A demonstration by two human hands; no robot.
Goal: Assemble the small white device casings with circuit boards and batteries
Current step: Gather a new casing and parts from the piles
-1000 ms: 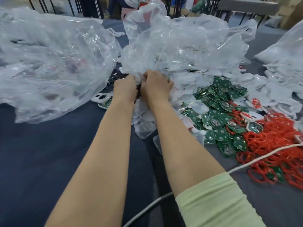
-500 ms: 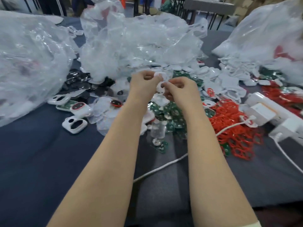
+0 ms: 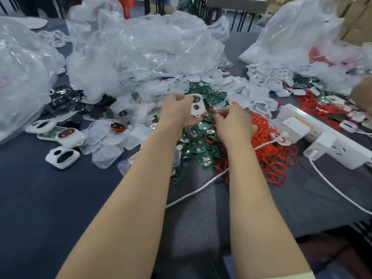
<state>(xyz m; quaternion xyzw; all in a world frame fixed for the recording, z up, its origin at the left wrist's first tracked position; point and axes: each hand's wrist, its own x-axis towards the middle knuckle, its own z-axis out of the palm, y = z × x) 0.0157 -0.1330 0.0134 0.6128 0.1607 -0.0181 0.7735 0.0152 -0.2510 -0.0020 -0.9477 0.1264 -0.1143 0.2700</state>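
My left hand (image 3: 177, 112) holds a small white casing (image 3: 196, 106) with a round hole, upright above the pile of green circuit boards (image 3: 201, 137). Just to its right, my right hand (image 3: 233, 123) hovers with curled fingers over the boards and the red rubber rings (image 3: 269, 150); whether it pinches something I cannot tell. Loose white casings (image 3: 259, 99) lie heaped behind the hands. Assembled units (image 3: 69, 135) with dark oval fronts sit to the left.
Large clear plastic bags (image 3: 141, 53) crowd the back and left of the dark table (image 3: 50, 198). A white power strip (image 3: 322, 137) with plugs lies at right, and its white cable (image 3: 201, 188) runs across the table under my forearms. Black parts (image 3: 66, 101) are piled at left.
My hands have drawn apart. The left one now holds the white casing alone, and the right one has dropped lower toward the boards and red rings. The view shifted slightly left.
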